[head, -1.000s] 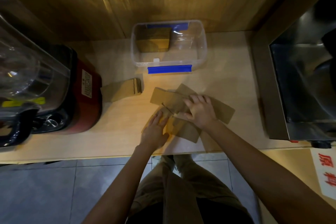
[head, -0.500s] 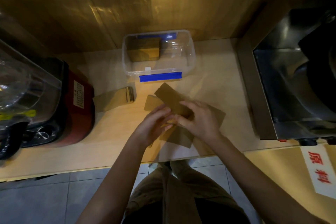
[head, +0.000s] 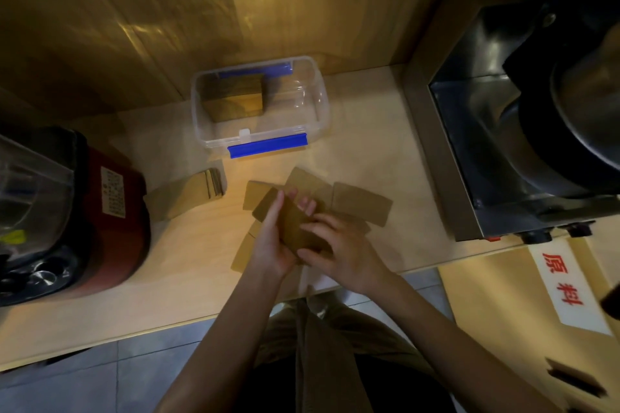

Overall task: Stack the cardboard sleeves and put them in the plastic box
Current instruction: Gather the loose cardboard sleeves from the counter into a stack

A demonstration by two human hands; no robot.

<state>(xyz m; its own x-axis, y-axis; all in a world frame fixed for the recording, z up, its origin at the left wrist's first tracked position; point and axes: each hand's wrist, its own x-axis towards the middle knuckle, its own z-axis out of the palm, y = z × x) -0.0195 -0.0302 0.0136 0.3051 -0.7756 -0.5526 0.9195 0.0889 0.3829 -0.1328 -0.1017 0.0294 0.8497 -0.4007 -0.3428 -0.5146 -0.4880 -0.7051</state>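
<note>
The left hand's fingers (head: 303, 206) curl under a cardboard sleeve (head: 292, 223) and the thumb presses its left edge; the right hand (head: 339, 251) pinches its near end — long axis running from the person up and left. The left hand (head: 273, 245) hides part of it. More loose sleeves (head: 362, 203) lie fanned beneath on the pale wooden bench (head: 369, 151), their overlaps hard to separate. A small stack (head: 188, 193) lies left; another stack stands inside the plastic box (head: 318, 100) by the wood-panelled wall.
</note>
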